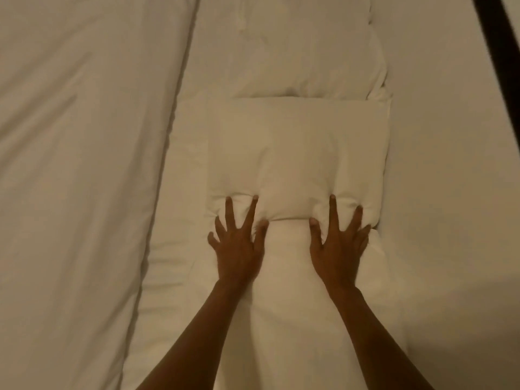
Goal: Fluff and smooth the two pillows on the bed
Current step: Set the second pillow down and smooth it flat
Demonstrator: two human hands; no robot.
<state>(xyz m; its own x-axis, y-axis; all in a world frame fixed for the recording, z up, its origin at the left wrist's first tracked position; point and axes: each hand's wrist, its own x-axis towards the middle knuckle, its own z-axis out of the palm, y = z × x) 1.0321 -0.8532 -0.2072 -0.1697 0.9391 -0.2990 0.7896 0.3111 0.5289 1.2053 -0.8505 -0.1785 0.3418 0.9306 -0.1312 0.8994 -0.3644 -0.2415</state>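
Far left: rumpled duvet (78, 164) covers that side of the bed, its folded edge running diagonally down the frame; not part of this step.

Left hand (237, 243): palm down, fingers (228, 209) splayed, no grasp, nothing clenched in it. Fingertips press into the near edge of the near pillow (298, 153), heel of the hand on the sheet (450, 192) or a lower layer just below that edge. Dimples in the fabric around the fingertips show real downward pressure.

Centre: near pillow lies flat between and beyond both hands, long side across the view, top mostly smooth, puckered only at the near edge where the fingers dig in. Far pillow (295, 46) sits directly beyond it, the two touching or slightly overlapped along one seam; it looks more creased, so likely not yet smoothed.

Right hand (339, 243): same pose, flat and spread, holding nothing, fingertips on the near right corner of the near pillow.

Why this hold: spread open palms suit pressing and pushing filling away from the edge, evening the surface, not lifting. The pillow lies ahead of both grips, only its near margin under the fingers.

The light is dim and everything is white, so whether the padded strip under the palms is pillowcase flap or bedding is unclear.

Far right: dark bed frame (495, 38) at top corner.
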